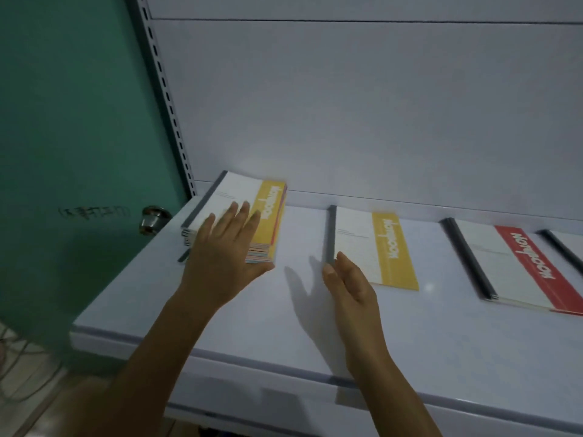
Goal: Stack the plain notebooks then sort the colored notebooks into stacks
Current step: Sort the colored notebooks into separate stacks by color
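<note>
A stack of notebooks (268, 200) with a white and yellow cover on top lies at the left end of the white shelf (284, 310). My left hand (224, 250) rests flat on that stack, fingers spread. To its right lies a single yellow-banded notebook (375, 247) with a grey spine. My right hand (350, 288) touches its near left corner, fingers together, holding nothing. Further right is a red-banded notebook (517, 266) with a black spine. Another black-spined notebook (568, 247) is cut off at the right edge.
The shelf's grey-white back panel (347, 105) rises behind the notebooks. A slotted upright (167, 96) stands at the left. Beyond it is a green door (69, 121) with a metal knob (153, 219). The shelf's front edge (252, 357) runs below my forearms.
</note>
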Available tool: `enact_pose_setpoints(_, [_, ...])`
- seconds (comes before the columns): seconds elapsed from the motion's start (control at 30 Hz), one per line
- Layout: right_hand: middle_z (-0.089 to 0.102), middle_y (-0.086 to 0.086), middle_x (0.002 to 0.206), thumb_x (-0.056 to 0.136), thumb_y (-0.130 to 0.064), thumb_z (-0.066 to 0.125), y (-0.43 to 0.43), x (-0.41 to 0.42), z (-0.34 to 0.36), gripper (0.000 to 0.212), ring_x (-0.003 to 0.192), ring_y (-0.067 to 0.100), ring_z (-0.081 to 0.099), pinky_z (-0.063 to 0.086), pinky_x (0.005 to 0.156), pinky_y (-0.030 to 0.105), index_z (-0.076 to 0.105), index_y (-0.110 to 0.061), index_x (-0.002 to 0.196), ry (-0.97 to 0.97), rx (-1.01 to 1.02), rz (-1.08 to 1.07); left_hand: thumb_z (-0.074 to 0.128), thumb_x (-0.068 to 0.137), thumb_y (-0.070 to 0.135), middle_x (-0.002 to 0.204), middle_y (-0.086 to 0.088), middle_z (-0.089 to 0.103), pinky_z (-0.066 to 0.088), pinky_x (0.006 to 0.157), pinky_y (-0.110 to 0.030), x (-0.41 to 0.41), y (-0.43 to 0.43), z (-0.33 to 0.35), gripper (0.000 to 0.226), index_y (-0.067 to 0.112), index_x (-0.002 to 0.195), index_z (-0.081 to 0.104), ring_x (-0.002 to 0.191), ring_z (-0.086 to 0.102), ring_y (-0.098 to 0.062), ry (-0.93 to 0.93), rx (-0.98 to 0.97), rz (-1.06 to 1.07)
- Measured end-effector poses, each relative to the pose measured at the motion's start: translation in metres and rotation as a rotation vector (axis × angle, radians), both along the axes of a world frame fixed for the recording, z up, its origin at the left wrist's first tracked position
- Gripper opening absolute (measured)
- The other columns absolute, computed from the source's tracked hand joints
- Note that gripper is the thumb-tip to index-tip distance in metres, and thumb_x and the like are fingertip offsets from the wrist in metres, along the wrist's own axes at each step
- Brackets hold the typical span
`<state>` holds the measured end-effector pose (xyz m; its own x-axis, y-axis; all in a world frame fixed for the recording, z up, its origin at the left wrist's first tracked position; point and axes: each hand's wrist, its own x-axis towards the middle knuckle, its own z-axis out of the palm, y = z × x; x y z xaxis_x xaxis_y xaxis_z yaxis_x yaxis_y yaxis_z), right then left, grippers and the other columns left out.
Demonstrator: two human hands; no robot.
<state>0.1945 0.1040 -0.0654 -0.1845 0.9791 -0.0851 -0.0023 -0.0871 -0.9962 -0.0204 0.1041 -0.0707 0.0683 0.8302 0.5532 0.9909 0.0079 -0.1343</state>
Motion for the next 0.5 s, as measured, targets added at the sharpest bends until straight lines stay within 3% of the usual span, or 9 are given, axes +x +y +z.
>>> enact_pose_setpoints(0.07, [0.04, -0.012, 0.145, 0.092, -0.039, 0.053, -0.006, -0.019, -0.002, 0.054, 0.129, 0.004, 0.036, 0.027, 0.099, 0.02, 0.038, -0.028, 0.143, -0.025, -0.004, -0.025, 0.049, 0.086, 0.043, 0.121, -0.011, 0.065, 0.048, 0.089, -0.044, -0.023, -0.007, -0.001, 0.05, 0.009, 0.12, 0.064, 0.109, 0.064, -0.029, 0.021, 0.076, -0.108])
enact_pose_setpoints(0.17, [0.043, -0.01, 0.145, 0.089, -0.048, 0.052, -0.014, -0.043, -0.001, 0.058, 0.125, 0.004, 0.039, 0.03, 0.099, 0.022, 0.041, -0.027, 0.142, -0.044, -0.016, -0.072, 0.064, 0.082, 0.018, 0.095, -0.007, 0.074, 0.053, 0.07, -0.035, -0.035, -0.018, 0.005, 0.023, 0.012, 0.102, 0.073, 0.084, 0.071, -0.025, 0.068, 0.209, -0.237])
enact_pose_setpoints(0.27, [0.058, -0.007, 0.129, 0.072, -0.067, 0.046, -0.018, -0.062, 0.001, 0.067, 0.115, 0.011, 0.054, 0.044, 0.088, 0.025, 0.054, -0.029, 0.127, 0.011, -0.082, -0.077, 0.063, 0.084, 0.016, 0.094, -0.001, 0.074, 0.051, 0.068, -0.031, -0.03, -0.039, 0.009, 0.021, 0.015, 0.102, 0.073, 0.086, 0.07, -0.021, 0.039, 0.257, -0.312])
enact_pose_setpoints(0.33, [0.066, -0.005, 0.116, 0.071, -0.069, 0.045, -0.017, -0.071, 0.006, 0.06, 0.105, 0.014, 0.061, 0.048, 0.088, 0.03, 0.059, -0.03, 0.115, 0.066, -0.155, -0.065, 0.062, 0.088, 0.019, 0.095, 0.0, 0.074, 0.051, 0.068, -0.029, -0.024, -0.054, 0.013, 0.018, 0.015, 0.102, 0.073, 0.087, 0.069, -0.018, 0.014, 0.283, -0.382])
enact_pose_setpoints(0.4, [0.072, -0.002, 0.101, 0.081, -0.06, 0.052, -0.015, -0.077, 0.008, 0.047, 0.097, 0.017, 0.065, 0.049, 0.09, 0.036, 0.066, -0.023, 0.106, 0.092, -0.199, -0.06, 0.056, 0.093, 0.023, 0.095, 0.0, 0.074, 0.051, 0.068, -0.029, -0.022, -0.062, 0.016, 0.021, 0.014, 0.099, 0.074, 0.087, 0.069, -0.017, 0.032, 0.297, -0.442])
enact_pose_setpoints(0.5, [0.073, 0.007, 0.09, 0.092, -0.023, 0.059, -0.017, -0.076, 0.009, 0.014, 0.083, 0.021, 0.066, 0.053, 0.076, 0.035, 0.067, -0.012, 0.089, 0.175, -0.228, -0.042, 0.059, 0.09, 0.04, 0.092, 0.003, 0.074, 0.05, 0.07, -0.029, -0.027, -0.063, 0.017, 0.03, 0.015, 0.092, 0.075, 0.083, 0.068, -0.014, -0.012, 0.252, -0.557])
